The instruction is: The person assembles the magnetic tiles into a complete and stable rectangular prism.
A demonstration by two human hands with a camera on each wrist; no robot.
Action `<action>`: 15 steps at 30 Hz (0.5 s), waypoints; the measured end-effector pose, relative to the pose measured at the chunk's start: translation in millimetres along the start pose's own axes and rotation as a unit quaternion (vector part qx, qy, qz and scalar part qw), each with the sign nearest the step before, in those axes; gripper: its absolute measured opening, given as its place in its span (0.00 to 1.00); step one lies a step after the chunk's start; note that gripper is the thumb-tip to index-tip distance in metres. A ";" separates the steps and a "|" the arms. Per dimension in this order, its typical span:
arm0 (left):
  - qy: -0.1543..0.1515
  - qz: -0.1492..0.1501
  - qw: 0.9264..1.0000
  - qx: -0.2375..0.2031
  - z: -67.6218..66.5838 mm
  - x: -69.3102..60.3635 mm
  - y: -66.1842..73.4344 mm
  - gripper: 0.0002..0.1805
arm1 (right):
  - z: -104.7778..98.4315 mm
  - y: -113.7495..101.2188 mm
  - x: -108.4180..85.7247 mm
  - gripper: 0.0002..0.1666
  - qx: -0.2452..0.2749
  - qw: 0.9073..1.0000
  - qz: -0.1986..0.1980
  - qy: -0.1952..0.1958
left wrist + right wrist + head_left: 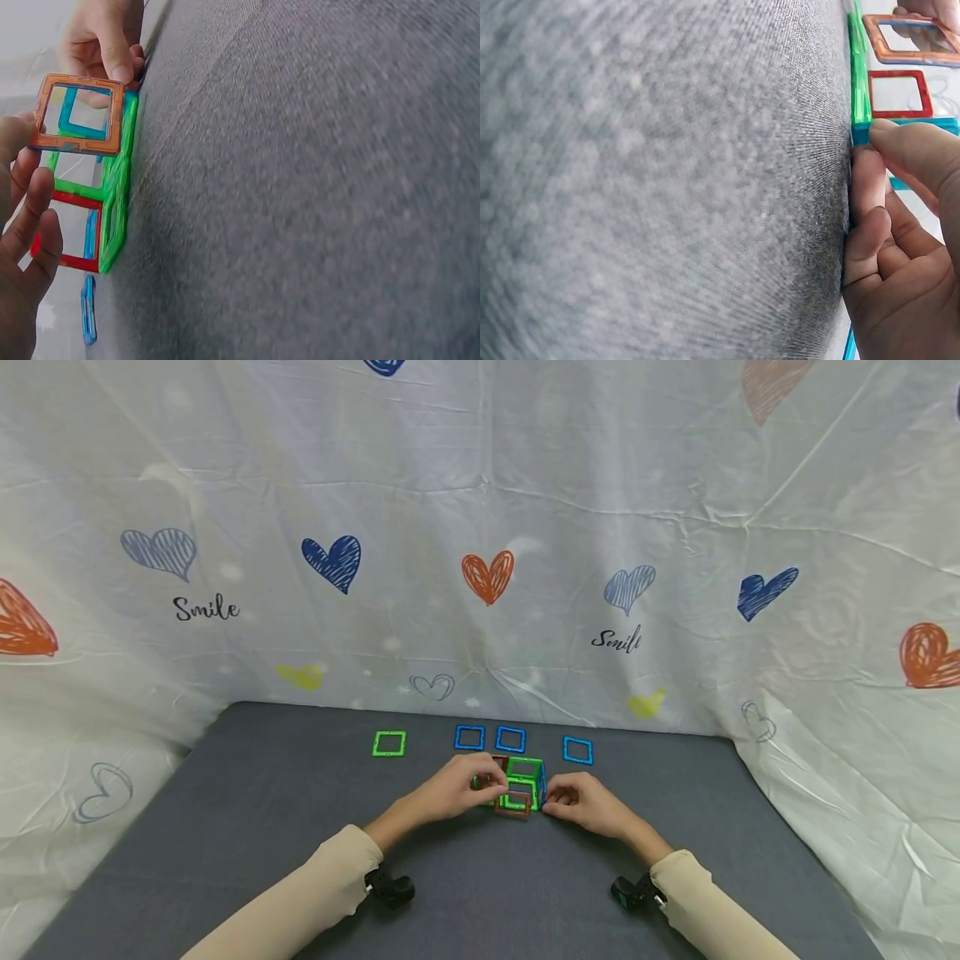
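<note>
My left hand (pixel 461 787) pinches an orange square magnetic tile (pixel 115 116) at one edge, in front of a small structure of frame-like tiles. The structure has green tiles (pixel 524 759) at the front and top, a red tile (pixel 79 199) toward its left and a blue tile (pixel 543 783) on its right side. At that right side, my right hand (pixel 591 806) holds the blue tile's edge between thumb and index finger, the other fingers curled near the cloth. The left hand partly hides the structure's left part in the head view.
Behind the structure, three loose blue square tiles (pixel 469 727) (pixel 511 729) (pixel 577 740) lie on the dark grey table (pixel 300 793). A loose green tile (pixel 389 734) lies farther left. A white curtain (pixel 420 635) printed with hearts hangs at the table's back edge.
</note>
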State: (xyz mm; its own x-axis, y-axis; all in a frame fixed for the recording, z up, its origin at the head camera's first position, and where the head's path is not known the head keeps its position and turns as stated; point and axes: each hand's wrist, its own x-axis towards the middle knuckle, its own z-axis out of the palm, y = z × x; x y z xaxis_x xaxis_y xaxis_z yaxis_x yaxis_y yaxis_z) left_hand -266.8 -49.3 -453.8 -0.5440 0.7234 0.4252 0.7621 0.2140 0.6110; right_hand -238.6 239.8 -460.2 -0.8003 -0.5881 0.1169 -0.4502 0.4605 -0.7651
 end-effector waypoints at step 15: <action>-0.010 -0.003 1.000 0.011 10.3 9.0 3.8 0.04 | 1.5 6.9 0.2 0.04 0.003 1.000 0.000 0.003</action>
State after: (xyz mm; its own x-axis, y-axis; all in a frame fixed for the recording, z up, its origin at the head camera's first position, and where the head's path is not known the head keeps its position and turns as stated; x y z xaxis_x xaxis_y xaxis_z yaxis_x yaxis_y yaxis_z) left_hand -265.1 -35.2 -454.5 -0.5422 0.7343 0.4084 0.7661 0.2325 0.5992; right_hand -241.3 241.8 -466.4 -0.8026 -0.5840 0.1215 -0.4484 0.4564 -0.7685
